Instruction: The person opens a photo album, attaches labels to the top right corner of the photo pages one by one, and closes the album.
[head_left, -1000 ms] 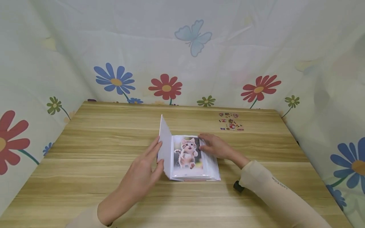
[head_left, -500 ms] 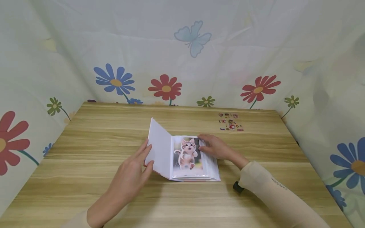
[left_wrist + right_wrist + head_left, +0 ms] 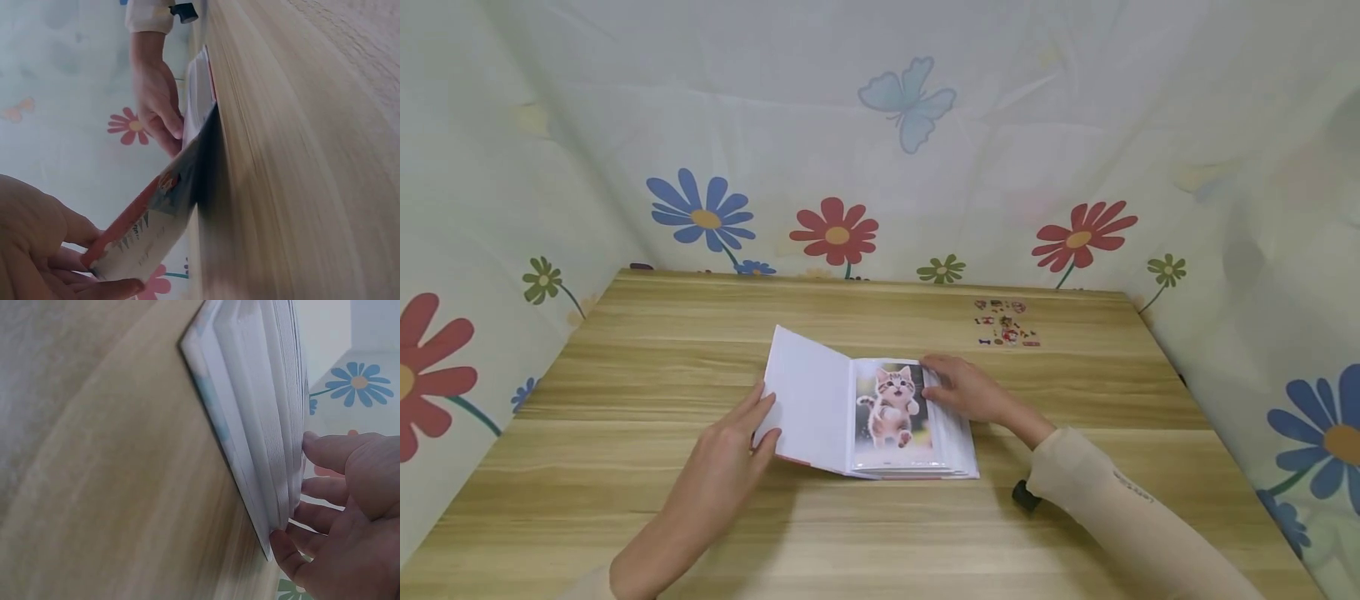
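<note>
The left hand (image 3: 718, 462) is leftmost, pinching the outer edge of a stiff cover, white inside (image 3: 808, 404), with thumb and fingers. The cover tilts up off the pale wood-grain surface (image 3: 625, 375), leaning outward from its hinge toward that hand. It belongs to a small, thick photo album (image 3: 850, 417), which lies between the hands. The album's hinge runs away from the person, and so does the long side of the upright kitten picture (image 3: 893, 412) on its top page. Further right, the right hand (image 3: 966, 387) rests at the page block's far right corner, thumb on the page, fingers loose along the edge. So the left hand alone is at the cover, the right nearer the pages. Beyond the right hand lies a patch of small multicoloured stickers (image 3: 1007, 323).
</note>
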`<state>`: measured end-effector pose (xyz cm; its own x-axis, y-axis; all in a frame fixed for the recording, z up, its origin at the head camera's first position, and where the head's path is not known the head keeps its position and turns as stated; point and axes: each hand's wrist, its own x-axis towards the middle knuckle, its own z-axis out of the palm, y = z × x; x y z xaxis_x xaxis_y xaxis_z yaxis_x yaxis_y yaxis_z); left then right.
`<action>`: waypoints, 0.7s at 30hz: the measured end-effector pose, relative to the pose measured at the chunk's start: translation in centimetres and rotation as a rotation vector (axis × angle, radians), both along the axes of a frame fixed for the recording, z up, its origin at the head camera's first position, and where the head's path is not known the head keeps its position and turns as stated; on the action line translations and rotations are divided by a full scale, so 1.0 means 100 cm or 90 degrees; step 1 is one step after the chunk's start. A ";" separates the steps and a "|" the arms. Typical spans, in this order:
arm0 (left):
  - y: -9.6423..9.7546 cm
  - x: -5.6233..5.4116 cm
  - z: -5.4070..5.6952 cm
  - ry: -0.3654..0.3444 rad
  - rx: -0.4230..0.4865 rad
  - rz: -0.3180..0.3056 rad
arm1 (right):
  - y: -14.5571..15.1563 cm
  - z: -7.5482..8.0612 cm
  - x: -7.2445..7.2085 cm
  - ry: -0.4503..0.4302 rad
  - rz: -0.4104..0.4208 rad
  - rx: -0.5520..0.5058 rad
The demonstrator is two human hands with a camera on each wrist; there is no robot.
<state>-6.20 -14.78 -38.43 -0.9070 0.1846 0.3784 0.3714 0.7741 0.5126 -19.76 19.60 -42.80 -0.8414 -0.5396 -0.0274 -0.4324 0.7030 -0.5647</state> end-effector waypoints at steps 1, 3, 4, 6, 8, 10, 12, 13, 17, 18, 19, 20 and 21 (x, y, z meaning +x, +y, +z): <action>-0.001 -0.001 -0.001 -0.011 -0.001 0.001 | 0.000 0.000 0.000 0.000 0.000 0.001; -0.004 -0.002 -0.002 -0.025 -0.008 0.002 | 0.000 0.000 0.000 -0.003 -0.001 0.001; -0.006 -0.003 -0.004 -0.030 -0.013 0.002 | 0.000 0.000 0.000 -0.003 -0.002 0.001; -0.008 -0.005 -0.008 -0.032 -0.024 0.004 | 0.001 0.000 0.000 -0.005 -0.002 0.000; -0.010 -0.008 -0.013 -0.034 -0.033 0.004 | 0.001 0.000 0.000 -0.004 -0.003 0.000; -0.012 -0.010 -0.017 -0.045 -0.039 0.003 | 0.001 0.000 0.000 -0.003 -0.004 0.001; -0.013 -0.013 -0.020 -0.064 -0.046 0.002 | 0.001 0.000 0.000 -0.001 -0.004 0.001; -0.013 -0.014 -0.022 -0.073 -0.050 0.001 | 0.001 0.000 0.000 0.001 -0.003 0.001; -0.015 -0.016 -0.027 -0.113 -0.072 0.000 | 0.002 0.001 0.000 -0.001 0.001 -0.004; -0.015 -0.016 -0.028 -0.122 -0.078 0.000 | 0.002 0.000 0.000 0.000 0.002 -0.005; -0.015 -0.016 -0.029 -0.131 -0.082 -0.001 | 0.002 0.000 0.000 -0.001 0.003 -0.007; -0.015 -0.016 -0.029 -0.138 -0.087 -0.002 | 0.001 0.000 0.000 -0.001 0.004 -0.008; -0.015 -0.016 -0.030 -0.144 -0.091 -0.002 | 0.001 0.000 0.000 0.000 0.006 -0.009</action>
<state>-7.75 -16.33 -41.44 -0.9649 0.2247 0.1357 0.2624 0.8438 0.4682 -19.79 19.70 -42.84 -0.8362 -0.5481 -0.0201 -0.4390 0.6908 -0.5746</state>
